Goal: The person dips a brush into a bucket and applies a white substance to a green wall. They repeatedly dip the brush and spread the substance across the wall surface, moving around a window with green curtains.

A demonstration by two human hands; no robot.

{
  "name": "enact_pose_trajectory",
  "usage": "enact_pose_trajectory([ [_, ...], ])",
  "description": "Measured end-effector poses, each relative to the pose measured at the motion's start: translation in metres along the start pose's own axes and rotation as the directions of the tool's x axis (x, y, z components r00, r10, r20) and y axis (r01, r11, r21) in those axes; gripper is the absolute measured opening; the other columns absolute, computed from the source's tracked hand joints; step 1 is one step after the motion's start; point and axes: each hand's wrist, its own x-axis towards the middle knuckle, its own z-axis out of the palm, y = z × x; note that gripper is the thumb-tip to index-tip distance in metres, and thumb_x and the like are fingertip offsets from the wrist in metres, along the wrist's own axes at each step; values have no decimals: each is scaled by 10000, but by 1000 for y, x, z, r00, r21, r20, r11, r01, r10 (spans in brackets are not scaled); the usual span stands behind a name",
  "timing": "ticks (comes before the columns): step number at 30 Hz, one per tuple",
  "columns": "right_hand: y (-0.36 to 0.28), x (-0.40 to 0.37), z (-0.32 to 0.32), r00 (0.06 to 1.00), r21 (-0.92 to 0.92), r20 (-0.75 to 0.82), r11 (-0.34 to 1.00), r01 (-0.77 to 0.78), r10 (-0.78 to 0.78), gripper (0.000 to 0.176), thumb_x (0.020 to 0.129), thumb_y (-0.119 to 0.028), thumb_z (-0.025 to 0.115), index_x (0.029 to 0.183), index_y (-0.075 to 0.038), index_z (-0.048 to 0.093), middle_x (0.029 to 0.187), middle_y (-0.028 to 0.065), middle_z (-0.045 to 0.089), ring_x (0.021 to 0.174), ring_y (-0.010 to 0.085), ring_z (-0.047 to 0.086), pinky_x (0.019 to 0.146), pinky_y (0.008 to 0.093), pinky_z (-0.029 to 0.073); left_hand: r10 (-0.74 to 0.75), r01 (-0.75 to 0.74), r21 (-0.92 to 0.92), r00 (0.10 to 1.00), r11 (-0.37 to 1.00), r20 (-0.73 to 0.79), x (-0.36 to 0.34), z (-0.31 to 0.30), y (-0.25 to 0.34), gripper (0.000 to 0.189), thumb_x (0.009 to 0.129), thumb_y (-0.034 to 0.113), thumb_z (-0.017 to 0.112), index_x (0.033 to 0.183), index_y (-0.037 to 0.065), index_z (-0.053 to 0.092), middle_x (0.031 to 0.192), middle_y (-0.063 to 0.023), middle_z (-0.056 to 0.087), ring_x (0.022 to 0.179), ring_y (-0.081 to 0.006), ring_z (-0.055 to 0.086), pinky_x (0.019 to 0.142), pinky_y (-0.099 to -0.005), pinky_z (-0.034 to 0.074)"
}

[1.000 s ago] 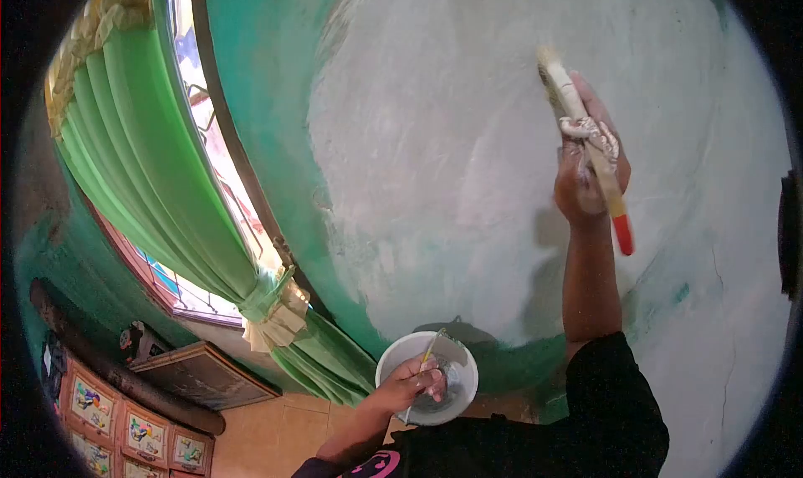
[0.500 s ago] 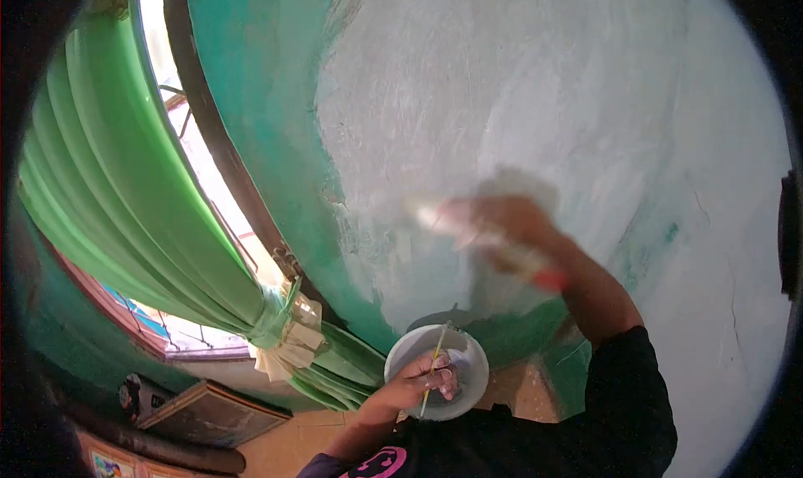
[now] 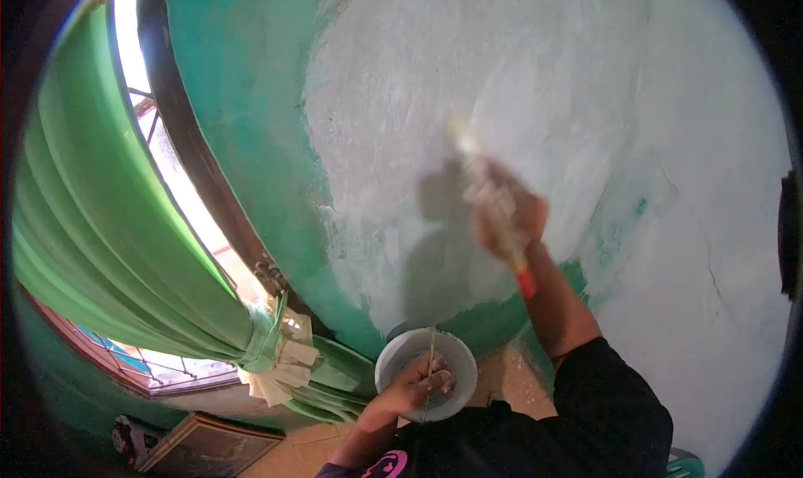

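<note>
My right hand (image 3: 517, 214) is closed round a paintbrush (image 3: 466, 143), raised in front of the wall (image 3: 401, 118). The brush's pale, blurred head points up and left, and the red end of its handle sticks out below my wrist. White paint covers much of the wall, with green still showing along the left and lower parts. Low down, my left hand (image 3: 410, 388) grips the thin yellowish handle (image 3: 432, 352) of a white bucket (image 3: 386, 361). Whitish smears mark those fingers, which hide part of the bucket's inside.
A green curtain (image 3: 100, 194), tied back with a cream frill (image 3: 288, 357), hangs beside the window at left. Below it, a framed panel (image 3: 213, 444) leans near the floor. Cracks (image 3: 711, 265) run down the white wall at right. Tiled floor shows under the bucket.
My right hand has swung the paintbrush, which now points more upward than leftward. The view has shifted slightly. My left hand keeps its hold on the bucket handle.
</note>
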Motion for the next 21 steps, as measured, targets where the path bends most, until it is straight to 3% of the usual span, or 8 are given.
enact_pose_trajectory([
  [2, -21, -2, 3, 980, -76, 194, 997, -29, 43, 194, 736, -56, 583, 929, -61, 599, 871, 113, 620, 641, 217, 612, 570, 251, 497, -37, 36, -12, 999, 999, -27, 3, 2, 0, 115, 876, 72, 414, 799, 97, 333, 716, -33, 462, 679, -135, 456, 632, -272, 382],
  [4, -26, 9, -2, 658, -198, 435, 648, 736, -615, 190, 791, -173, 566, 973, -120, 576, 979, 134, 597, 735, 219, 624, 508, 287, 498, -95, 95, -13, 994, 995, -53, 8, 4, 1, 112, 873, 66, 414, 796, 93, 337, 713, -35, 467, 672, -137, 460, 631, -272, 383],
  [7, -37, 38, -27, 717, -181, 388, 715, 675, -579, 143, 693, -12, 613, 811, -92, 623, 827, 107, 614, 721, 207, 608, 610, 256, 496, -34, 35, -26, 999, 999, 16, 17, 9, 4, 100, 860, 39, 417, 815, 86, 342, 713, -38, 470, 676, -139, 464, 632, -274, 391],
  [9, -13, 60, -55, 477, -542, 336, 247, 803, -812, 161, 709, -47, 635, 861, -48, 581, 818, 81, 594, 808, 198, 588, 629, 259, 486, -105, 104, -14, 994, 994, -43, 23, 21, 15, 105, 846, 17, 425, 833, 81, 343, 709, -41, 464, 678, -141, 465, 632, -274, 396],
  [11, 39, 74, -82, 957, -190, -5, 940, 284, -290, 236, 749, -73, 621, 960, -29, 525, 895, 67, 570, 842, 165, 566, 620, 259, 480, -85, 86, 52, 996, 995, -25, 32, 22, 13, 109, 840, 8, 425, 843, 80, 343, 707, -42, 461, 678, -143, 465, 632, -274, 397],
  [16, 39, 95, -133, 839, 521, -472, 854, 18, 270, 308, 775, -102, 609, 1045, -32, 479, 978, 70, 545, 803, 136, 554, 628, 260, 486, -47, 49, 20, 996, 999, -79, 54, 40, 19, 122, 801, 17, 457, 821, 98, 369, 663, -41, 468, 628, -152, 469, 596, -274, 400],
  [19, 62, 81, -154, 690, 329, -684, 944, 5, 235, 288, 776, -104, 595, 1042, -49, 498, 998, 91, 555, 828, 172, 575, 690, 282, 500, -136, 144, 76, 986, 987, -99, 72, 46, 21, 140, 803, 9, 458, 808, 103, 354, 651, -48, 484, 610, -157, 483, 593, -273, 403],
  [21, 103, 62, -156, 748, -881, -290, 472, 35, -597, 161, 800, -129, 583, 916, -19, 566, 841, 82, 599, 758, 166, 583, 602, 289, 479, -159, 168, 101, 983, 981, -91, 83, 50, 21, 149, 805, 11, 460, 805, 108, 347, 658, -55, 493, 611, -158, 493, 590, -271, 405],
])
